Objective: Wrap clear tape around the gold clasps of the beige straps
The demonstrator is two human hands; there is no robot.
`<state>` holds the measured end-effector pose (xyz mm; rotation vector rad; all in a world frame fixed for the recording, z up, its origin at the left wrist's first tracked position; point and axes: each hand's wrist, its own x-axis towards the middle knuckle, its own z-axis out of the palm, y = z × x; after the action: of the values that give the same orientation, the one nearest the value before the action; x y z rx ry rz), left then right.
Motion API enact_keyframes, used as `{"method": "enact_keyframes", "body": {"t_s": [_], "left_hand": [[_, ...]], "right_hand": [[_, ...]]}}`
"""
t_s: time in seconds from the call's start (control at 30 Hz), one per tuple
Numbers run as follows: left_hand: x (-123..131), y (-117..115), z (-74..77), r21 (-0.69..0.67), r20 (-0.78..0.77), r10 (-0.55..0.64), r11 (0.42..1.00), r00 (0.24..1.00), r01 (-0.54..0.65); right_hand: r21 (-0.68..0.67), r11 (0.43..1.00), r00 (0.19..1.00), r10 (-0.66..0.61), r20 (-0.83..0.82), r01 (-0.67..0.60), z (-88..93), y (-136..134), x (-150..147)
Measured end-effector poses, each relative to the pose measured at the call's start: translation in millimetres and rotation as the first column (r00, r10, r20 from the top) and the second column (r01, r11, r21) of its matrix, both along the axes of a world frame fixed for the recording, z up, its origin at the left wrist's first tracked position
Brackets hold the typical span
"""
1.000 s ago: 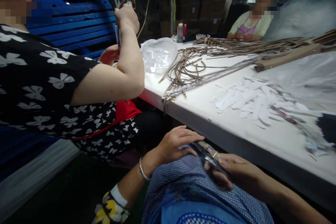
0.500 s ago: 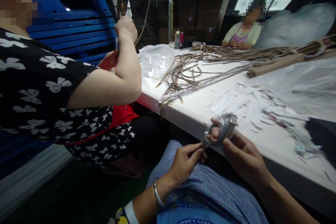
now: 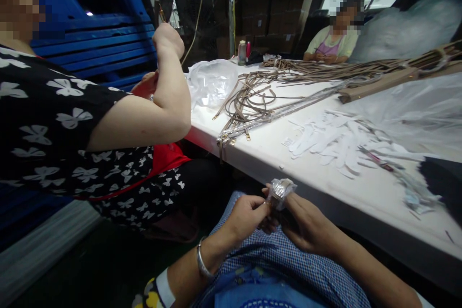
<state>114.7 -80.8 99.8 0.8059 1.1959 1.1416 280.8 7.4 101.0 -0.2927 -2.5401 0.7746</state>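
Over my lap, just off the table's near edge, I hold a plastic-wrapped strap (image 3: 282, 187), crumpled and shiny, wound into a small bundle. My left hand (image 3: 247, 216) pinches its near end between thumb and fingers. My right hand (image 3: 306, 221) is closed around the bundle from the right, the fingers partly hidden behind it. The two hands are nearly touching. On the white table (image 3: 260, 154) beyond lie brown straps (image 3: 249, 98) with gold-coloured clasps, some under clear film. White strips (image 3: 325, 139) are scattered to the right.
A co-worker (image 3: 144, 120) in a bow-patterned top sits close on my left, one forearm raised. Another person (image 3: 334, 41) sits across the table. Small scissors (image 3: 375, 159) rest among the strips. Clear plastic bags (image 3: 212, 82) and a bottle (image 3: 241, 53) stand farther back.
Both hands have come closer together, the right one moving left and downward. The plastic-wrapped strap has moved with it, from a wider loop around the fingers to a more compact bundle.
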Motion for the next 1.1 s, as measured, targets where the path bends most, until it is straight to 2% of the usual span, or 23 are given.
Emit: {"method": "enact_keyframes", "body": {"t_s": [0.13, 0.2, 0.23, 0.27, 0.3, 0.33, 0.4, 0.43, 0.47, 0.5, 0.6, 0.7, 0.77, 0.9, 1.1], "left_hand": [[-4, 2, 7.0, -0.064, 0.100, -0.064, 0.995, 0.993, 0.071], [-5, 3, 10.2, -0.067, 0.139, -0.084, 0.993, 0.987, 0.094], [-6, 3, 11.4, -0.053, 0.149, -0.094, 0.993, 0.984, 0.103], [-6, 2, 12.1, -0.025, 0.149, -0.101, 0.994, 0.984, 0.106], [-5, 2, 12.5, 0.019, 0.129, -0.098, 0.995, 0.987, 0.096], [-4, 2, 12.4, 0.076, 0.081, -0.069, 0.995, 0.994, 0.063], [-2, 1, 11.2, 0.209, -0.080, 0.071, 0.976, 0.994, -0.053], [-1, 1, 10.2, 0.275, -0.174, 0.159, 0.955, 0.972, -0.107], [1, 2, 9.2, 0.333, -0.265, 0.233, 0.933, 0.936, -0.138], [2, 2, 8.2, 0.376, -0.349, 0.274, 0.917, 0.896, -0.134], [5, 7, 6.5, 0.415, -0.540, 0.261, 0.910, 0.800, -0.017], [5, 16, 6.5, 0.389, -0.593, 0.237, 0.921, 0.769, 0.016], [3, 22, 6.4, 0.344, -0.568, 0.194, 0.939, 0.800, 0.017], [0, 28, 3.0, 0.205, -0.439, 0.019, 0.975, 0.899, 0.080], [2, 28, -5.7, 0.069, -0.340, -0.094, 0.990, 0.936, 0.125]], "right_hand": [[-0.180, 0.982, 0.998, -0.066, -0.015, 0.062, -7.1, 6, 0], [-0.317, 0.942, 0.992, -0.122, -0.026, 0.107, -10.0, 6, 0], [-0.407, 0.904, 0.987, -0.159, -0.032, 0.133, -10.8, 4, -1], [-0.518, 0.841, 0.978, -0.204, -0.042, 0.153, -11.1, 2, -2], [-0.641, 0.751, 0.968, -0.246, -0.051, 0.157, -11.2, -2, -5], [-0.759, 0.636, 0.956, -0.286, -0.065, 0.139, -11.2, -5, -7], [-0.919, 0.394, 0.927, -0.353, -0.127, 0.024, -11.5, -12, -12], [-0.952, 0.302, 0.910, -0.380, -0.166, -0.048, -12.0, -15, -15], [-0.964, 0.243, 0.891, -0.405, -0.203, -0.110, -12.8, -17, -17], [-0.965, 0.211, 0.875, -0.423, -0.235, -0.157, -13.9, -19, -19], [-0.957, 0.178, 0.842, -0.457, -0.285, -0.228, -18.2, -22, -24], [-0.948, 0.162, 0.801, -0.507, -0.319, -0.275, -22.1, -23, -28], [-0.946, 0.150, 0.786, -0.528, -0.323, -0.287, -23.9, -25, -29], [-0.960, 0.151, 0.784, -0.553, -0.280, -0.236, -29.0, -26, -29], [-0.961, 0.194, 0.765, -0.584, -0.273, -0.195, -43.7, -24, -28]]}}
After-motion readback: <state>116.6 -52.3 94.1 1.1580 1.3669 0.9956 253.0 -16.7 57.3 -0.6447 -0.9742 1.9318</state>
